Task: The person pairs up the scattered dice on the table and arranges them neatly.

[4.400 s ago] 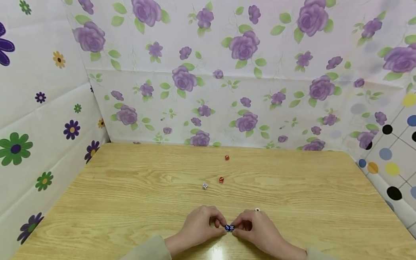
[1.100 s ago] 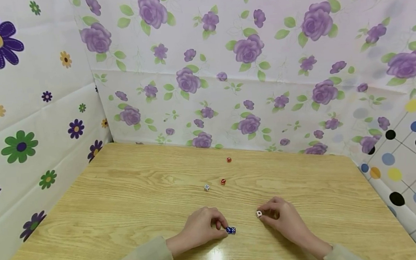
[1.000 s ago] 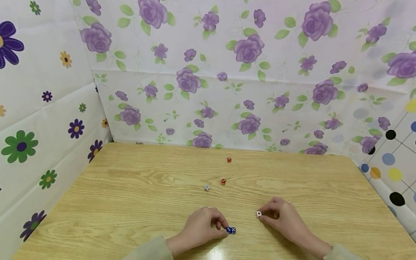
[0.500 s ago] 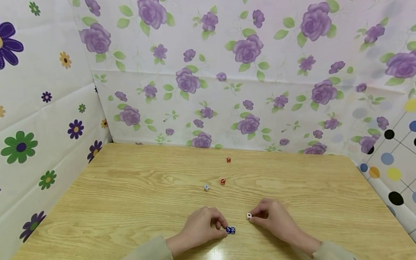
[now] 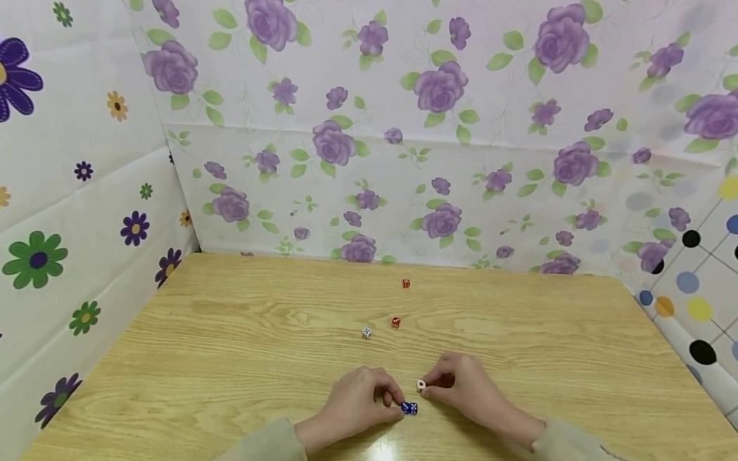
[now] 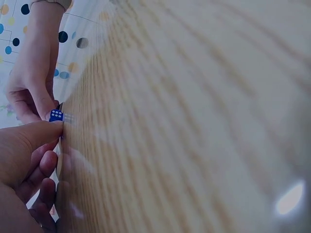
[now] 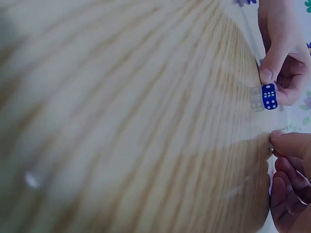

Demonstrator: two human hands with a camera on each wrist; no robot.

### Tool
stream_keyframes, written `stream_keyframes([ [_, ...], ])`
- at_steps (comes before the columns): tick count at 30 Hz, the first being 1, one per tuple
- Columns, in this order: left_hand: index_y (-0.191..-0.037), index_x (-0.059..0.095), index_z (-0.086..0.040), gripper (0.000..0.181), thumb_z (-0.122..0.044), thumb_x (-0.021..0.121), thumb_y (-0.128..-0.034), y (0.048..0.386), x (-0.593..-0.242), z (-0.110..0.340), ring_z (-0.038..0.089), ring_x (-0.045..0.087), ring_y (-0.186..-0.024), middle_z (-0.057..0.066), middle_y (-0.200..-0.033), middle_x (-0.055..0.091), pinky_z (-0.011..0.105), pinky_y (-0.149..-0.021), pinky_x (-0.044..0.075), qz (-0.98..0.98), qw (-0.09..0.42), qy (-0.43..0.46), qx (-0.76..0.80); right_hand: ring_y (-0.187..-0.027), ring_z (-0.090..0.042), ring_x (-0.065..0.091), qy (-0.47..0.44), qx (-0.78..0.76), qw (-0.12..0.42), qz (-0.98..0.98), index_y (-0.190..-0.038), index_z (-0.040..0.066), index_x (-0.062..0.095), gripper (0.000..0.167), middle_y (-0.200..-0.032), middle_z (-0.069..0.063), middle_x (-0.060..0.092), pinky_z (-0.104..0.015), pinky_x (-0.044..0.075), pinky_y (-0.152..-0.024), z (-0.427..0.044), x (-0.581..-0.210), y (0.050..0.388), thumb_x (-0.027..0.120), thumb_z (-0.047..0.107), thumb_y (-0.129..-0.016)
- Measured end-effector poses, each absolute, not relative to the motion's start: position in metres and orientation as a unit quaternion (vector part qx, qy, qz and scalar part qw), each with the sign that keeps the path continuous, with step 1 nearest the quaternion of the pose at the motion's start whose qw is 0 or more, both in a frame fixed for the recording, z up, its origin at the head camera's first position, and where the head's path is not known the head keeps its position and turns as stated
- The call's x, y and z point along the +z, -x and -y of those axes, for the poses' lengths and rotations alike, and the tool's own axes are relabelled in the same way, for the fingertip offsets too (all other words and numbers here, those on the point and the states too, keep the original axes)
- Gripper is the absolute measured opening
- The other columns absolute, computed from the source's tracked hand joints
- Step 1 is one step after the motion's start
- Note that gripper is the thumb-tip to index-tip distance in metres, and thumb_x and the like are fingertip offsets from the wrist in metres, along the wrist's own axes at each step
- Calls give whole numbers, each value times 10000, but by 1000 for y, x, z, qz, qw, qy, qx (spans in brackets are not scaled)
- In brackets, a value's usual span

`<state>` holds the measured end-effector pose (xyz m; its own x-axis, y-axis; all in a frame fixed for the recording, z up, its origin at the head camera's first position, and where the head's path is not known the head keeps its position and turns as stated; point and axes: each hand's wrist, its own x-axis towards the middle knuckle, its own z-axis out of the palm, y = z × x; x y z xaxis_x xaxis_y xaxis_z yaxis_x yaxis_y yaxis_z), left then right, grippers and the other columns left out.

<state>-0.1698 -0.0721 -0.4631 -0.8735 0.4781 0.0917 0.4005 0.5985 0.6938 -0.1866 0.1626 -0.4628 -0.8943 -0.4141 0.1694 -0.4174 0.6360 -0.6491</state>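
My right grip [image 5: 470, 390], at the lower centre of the frame, pinches a white die [image 5: 421, 384] between thumb and forefinger, with one large pip turned toward the head view. I cannot tell whether this die touches the table [image 5: 255, 336] or is held just above it. My left grip [image 5: 357, 400], a little left of it, pinches the left blue die [image 5: 406, 408] between thumb and fingertip. The right blue die [image 5: 414, 408] sits against that one, side to side, and the white die is near the pair, just above and to the right of it in the frame.

Higher up, around the middle of the frame, another white die with blue pips [image 5: 366, 333] lies just left of a red die [image 5: 396, 322]. A second red die [image 5: 406, 283] lies farther up, near the table's back edge. A cloth with purple roses [image 5: 433, 85] hangs across the top, a daisy-print cloth [image 5: 54, 165] fills the left side, and a dotted cloth [image 5: 724, 293] shows at the right.
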Motion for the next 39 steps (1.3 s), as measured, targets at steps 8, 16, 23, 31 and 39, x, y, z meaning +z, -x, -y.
stream_keyframes([
  [8, -806, 725, -288, 117, -280, 838, -777, 170, -465, 72, -33, 490, -704, -168, -724, 610, 180, -672, 376, -893, 47, -249, 371, -696, 29, 560, -226, 369, -5, 901, -861, 216, 788, 73, -806, 98, 656, -179, 492, -614, -156, -464, 189, 817, 186, -802],
  [16, -812, 726, -293, 110, -292, 832, -783, 170, -464, 72, -28, 475, -717, -174, -724, 605, 189, -683, 367, -896, 46, -249, 364, -691, 24, 562, -218, 376, -12, 901, -866, 228, 787, 81, -816, 90, 664, -181, 486, -610, -154, -465, 190, 818, 189, -802],
  [23, -814, 727, -293, 109, -293, 832, -785, 169, -462, 72, -23, 473, -722, -177, -726, 603, 192, -686, 365, -897, 48, -247, 364, -706, 14, 563, -220, 378, -16, 899, -877, 225, 787, 79, -826, 72, 662, -178, 482, -619, -154, -463, 189, 816, 207, -806],
  [31, -816, 727, -294, 108, -294, 830, -785, 168, -462, 72, -21, 473, -725, -170, -732, 609, 195, -687, 364, -897, 50, -245, 364, -730, 23, 582, -219, 382, -16, 898, -898, 226, 787, 101, -842, 85, 667, -178, 500, -642, -154, -464, 189, 814, 189, -808],
  [39, -816, 727, -286, 106, -284, 829, -787, 168, -461, 72, -21, 479, -723, -159, -730, 615, 194, -691, 368, -894, 53, -246, 372, -740, 19, 585, -215, 373, -8, 902, -896, 241, 786, 102, -840, 98, 664, -176, 499, -648, -153, -466, 188, 812, 191, -811],
])
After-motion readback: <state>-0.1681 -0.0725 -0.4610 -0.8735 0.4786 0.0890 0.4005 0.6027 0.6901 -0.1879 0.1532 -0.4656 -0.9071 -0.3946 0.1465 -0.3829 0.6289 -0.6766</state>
